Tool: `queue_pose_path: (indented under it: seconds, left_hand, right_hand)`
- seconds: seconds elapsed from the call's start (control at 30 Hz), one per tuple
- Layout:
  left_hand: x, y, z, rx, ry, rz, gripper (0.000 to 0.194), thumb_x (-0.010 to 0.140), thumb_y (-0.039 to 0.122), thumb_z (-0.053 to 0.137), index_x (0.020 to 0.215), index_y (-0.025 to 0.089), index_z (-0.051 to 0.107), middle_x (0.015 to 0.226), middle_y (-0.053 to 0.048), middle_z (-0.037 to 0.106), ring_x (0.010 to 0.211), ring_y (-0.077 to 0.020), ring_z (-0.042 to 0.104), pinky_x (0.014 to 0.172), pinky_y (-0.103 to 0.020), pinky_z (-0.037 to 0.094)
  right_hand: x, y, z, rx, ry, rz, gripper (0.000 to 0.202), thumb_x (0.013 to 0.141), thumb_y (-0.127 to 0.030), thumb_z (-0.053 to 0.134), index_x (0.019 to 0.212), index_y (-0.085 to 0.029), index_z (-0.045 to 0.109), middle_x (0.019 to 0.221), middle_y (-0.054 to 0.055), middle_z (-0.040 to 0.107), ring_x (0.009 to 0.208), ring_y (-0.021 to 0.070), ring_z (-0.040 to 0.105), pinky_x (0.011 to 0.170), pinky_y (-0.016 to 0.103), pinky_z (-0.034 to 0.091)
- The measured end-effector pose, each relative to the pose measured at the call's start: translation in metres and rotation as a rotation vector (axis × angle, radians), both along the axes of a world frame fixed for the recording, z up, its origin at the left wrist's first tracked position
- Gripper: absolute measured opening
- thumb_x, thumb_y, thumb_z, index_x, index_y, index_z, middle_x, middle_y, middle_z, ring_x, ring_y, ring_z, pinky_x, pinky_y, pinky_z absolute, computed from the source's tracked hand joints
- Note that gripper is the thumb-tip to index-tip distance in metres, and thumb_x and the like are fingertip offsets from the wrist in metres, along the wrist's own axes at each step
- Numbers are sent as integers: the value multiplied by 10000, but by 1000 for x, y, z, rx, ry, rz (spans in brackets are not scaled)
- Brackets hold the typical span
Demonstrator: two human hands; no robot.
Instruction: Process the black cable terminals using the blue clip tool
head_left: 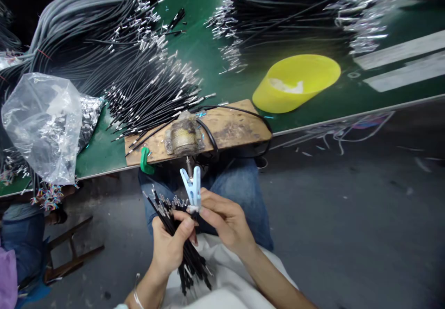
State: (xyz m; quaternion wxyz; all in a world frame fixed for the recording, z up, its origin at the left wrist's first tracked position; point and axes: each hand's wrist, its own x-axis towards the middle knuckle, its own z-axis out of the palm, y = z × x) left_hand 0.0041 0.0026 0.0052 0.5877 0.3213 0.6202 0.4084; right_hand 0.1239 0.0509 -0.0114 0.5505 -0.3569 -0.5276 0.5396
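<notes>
One bundle of thin black wires [181, 246] sits in the left hand [170, 249], fingers wrapped tight around its middle. The wires are too many to count; each is black-sheathed with a small silver metal tip, tips fanning up and left of the grip, tails hanging below it over the lap. The right hand [225, 221], just right of that grip, pinches one light-blue clip [193, 188] between thumb and fingertips; the clip stands upright, its two prongs spread above the grip.

Directly above the clip, one small motor-like fixture [184, 137] sits on one wooden board [229, 128], held by one green clamp [145, 160]. Beyond lie two large heaps of similar wires [146, 77], one yellow bowl [295, 84] to the upper right, and one clear plastic bag [41, 123] far left.
</notes>
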Motion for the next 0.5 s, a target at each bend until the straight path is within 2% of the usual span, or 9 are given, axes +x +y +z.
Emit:
queue_pose_path:
  seconds: [0.07, 0.13, 0.23, 0.3, 0.4, 0.5]
  left_hand:
    - [-1, 1, 1, -1, -12, -14, 403, 719, 535, 638, 600, 149, 632, 456, -7, 531, 437, -119, 497, 492, -256, 421]
    - [-2, 2, 1, -5, -22, -15, 406, 719, 536, 637, 594, 149, 627, 451, -5, 527, 427, -117, 493, 481, -257, 420]
    - [-2, 2, 2, -11, -28, -7, 382, 695, 509, 675, 587, 148, 610, 447, -4, 533, 417, -115, 494, 473, -258, 423]
    - [-1, 1, 1, -12, -28, 14, 351, 648, 471, 730, 596, 152, 591, 470, 0, 549, 416, -115, 506, 462, -255, 423]
    - [1, 0, -1, -1, -10, 68, 335, 596, 419, 781, 601, 161, 567, 509, 15, 553, 430, -105, 504, 461, -248, 425]
    - [1, 1, -2, 34, 23, 95, 303, 593, 393, 790, 600, 153, 606, 536, 12, 565, 489, -104, 512, 512, -247, 439]
  right_hand:
    - [3, 3, -3, -74, 48, 51, 351, 873, -401, 503, 639, -186, 652, 621, 41, 602, 596, 173, 555, 548, 301, 445]
    - [6, 5, -3, -102, 56, 62, 305, 842, -433, 547, 715, -185, 671, 688, 54, 623, 642, 182, 575, 573, 301, 459]
    - [7, 5, 1, -106, 33, 79, 225, 817, -366, 605, 693, -181, 634, 678, 42, 595, 629, 167, 551, 566, 282, 446]
    - [4, 2, 3, -131, 46, 70, 254, 834, -335, 584, 629, -185, 573, 621, 14, 536, 578, 149, 508, 521, 266, 417]
    - [-4, -5, 6, -67, 4, -83, 227, 856, -242, 541, 634, -200, 516, 619, -6, 477, 571, 143, 475, 505, 260, 392]
    - [-8, -8, 7, 218, -160, -303, 163, 824, -88, 517, 730, -217, 552, 674, 10, 505, 650, 168, 490, 576, 289, 415]
